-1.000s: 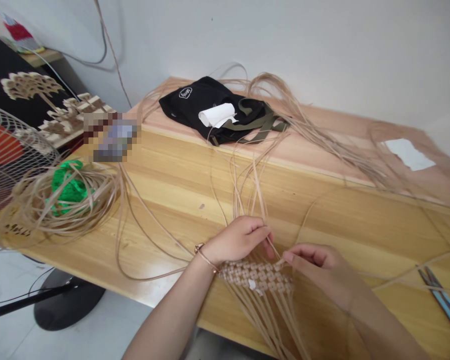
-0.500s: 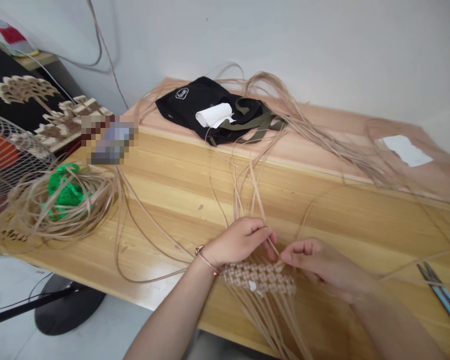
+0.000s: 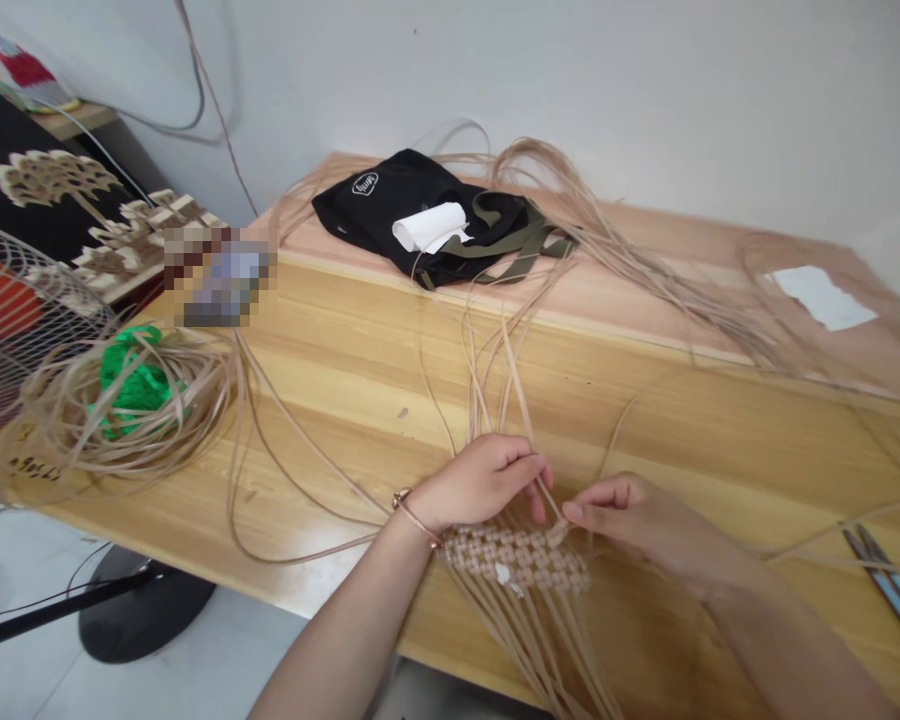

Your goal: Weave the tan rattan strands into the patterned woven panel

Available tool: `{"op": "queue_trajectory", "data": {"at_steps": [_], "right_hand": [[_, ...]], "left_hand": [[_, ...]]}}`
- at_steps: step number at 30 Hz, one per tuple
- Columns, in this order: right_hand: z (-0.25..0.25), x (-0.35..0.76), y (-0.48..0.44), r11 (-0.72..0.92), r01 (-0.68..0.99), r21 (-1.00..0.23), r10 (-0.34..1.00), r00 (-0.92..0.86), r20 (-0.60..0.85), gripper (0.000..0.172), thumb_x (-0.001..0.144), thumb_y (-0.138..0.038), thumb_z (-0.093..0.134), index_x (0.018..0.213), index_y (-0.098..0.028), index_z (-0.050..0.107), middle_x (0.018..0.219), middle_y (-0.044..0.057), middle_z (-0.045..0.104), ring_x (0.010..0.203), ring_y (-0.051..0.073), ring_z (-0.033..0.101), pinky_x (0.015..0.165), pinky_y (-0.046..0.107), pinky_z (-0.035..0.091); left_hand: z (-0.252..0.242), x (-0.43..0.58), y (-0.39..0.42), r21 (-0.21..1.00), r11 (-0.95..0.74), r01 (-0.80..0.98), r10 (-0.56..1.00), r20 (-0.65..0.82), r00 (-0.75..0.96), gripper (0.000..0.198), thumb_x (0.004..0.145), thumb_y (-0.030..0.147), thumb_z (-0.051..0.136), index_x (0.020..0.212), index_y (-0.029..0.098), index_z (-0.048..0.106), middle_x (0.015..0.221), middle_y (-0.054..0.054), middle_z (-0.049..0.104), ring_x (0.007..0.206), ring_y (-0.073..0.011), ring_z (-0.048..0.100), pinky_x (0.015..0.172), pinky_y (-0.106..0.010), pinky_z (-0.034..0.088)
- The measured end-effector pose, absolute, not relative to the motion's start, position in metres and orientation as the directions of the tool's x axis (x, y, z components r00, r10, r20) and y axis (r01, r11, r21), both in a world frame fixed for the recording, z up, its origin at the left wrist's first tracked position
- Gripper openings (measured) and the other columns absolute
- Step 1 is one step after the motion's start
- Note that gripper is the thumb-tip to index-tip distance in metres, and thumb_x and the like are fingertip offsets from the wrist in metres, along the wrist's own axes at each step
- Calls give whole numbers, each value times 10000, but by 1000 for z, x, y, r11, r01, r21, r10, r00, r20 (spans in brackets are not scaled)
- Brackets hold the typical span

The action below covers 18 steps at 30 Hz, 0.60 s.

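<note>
Woven panel of pale flat rattan strips (image 3: 516,560) lies on the near edge of a honey-coloured wooden table (image 3: 330,370), just right of centre, its loose strip ends fanning out both near and far. Left hand (image 3: 480,482), with a thin rose-gold bangle (image 3: 412,517) at the wrist, sits at the panel's far edge, fingers curled in a narrow pinch around long upright strips (image 3: 511,390). Right hand (image 3: 637,525) is just right of the panel, fingers straighter and more open than a second ago, tips beside a strip at the weave's edge; whether it is actually gripping that strip can't be told. Panel itself looks unmoved.

Further left, a loose coil of tan strips (image 3: 131,445) circles a bright green cord bundle (image 3: 135,385). Far end: black bag with olive straps (image 3: 367,205), white paper roll (image 3: 429,226) on it. White paper sheet (image 3: 821,297) far right. Slim blue-and-silver tool, maybe scissors (image 3: 889,590), near right. Wire fan guard (image 3: 37,300) at left.
</note>
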State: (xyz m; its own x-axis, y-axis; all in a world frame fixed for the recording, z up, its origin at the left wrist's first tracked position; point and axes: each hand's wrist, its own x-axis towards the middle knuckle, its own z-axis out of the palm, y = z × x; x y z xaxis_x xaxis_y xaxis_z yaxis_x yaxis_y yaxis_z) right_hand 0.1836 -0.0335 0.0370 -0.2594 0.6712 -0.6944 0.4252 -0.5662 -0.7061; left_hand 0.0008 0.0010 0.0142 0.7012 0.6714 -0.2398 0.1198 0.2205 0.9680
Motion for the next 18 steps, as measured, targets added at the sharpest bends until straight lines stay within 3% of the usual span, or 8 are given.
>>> {"op": "queue_trajectory", "data": {"at_steps": [6, 11, 18], "right_hand": [[40, 187, -34, -460, 499, -734, 697, -308, -647, 237, 741, -391, 552, 747, -168, 631, 669, -16, 603, 621, 106, 507, 589, 213, 355], [37, 195, -41, -414, 544, -730, 692, -333, -640, 300, 757, -443, 508, 741, -164, 618, 675, -5, 595, 630, 119, 515, 578, 218, 366], [44, 207, -50, -273, 675, -686, 760, -285, -583, 296, 797, -419, 448, 729, -185, 616, 662, -4, 587, 610, 126, 516, 541, 217, 357]], "left_hand": [[17, 0, 2, 994, 83, 67, 739, -107, 666, 292, 848, 331, 368, 727, 126, 538, 703, -36, 595, 703, -112, 547, 684, -208, 413], [19, -1, 2, 940, 315, -128, 697, -137, 704, 298, 839, 381, 388, 752, 126, 514, 714, -61, 630, 728, -142, 586, 724, -255, 431], [17, 0, 1, 901, 402, -166, 741, -213, 637, 308, 807, 405, 438, 687, 131, 513, 669, -49, 650, 658, -146, 610, 659, -257, 452]]}}
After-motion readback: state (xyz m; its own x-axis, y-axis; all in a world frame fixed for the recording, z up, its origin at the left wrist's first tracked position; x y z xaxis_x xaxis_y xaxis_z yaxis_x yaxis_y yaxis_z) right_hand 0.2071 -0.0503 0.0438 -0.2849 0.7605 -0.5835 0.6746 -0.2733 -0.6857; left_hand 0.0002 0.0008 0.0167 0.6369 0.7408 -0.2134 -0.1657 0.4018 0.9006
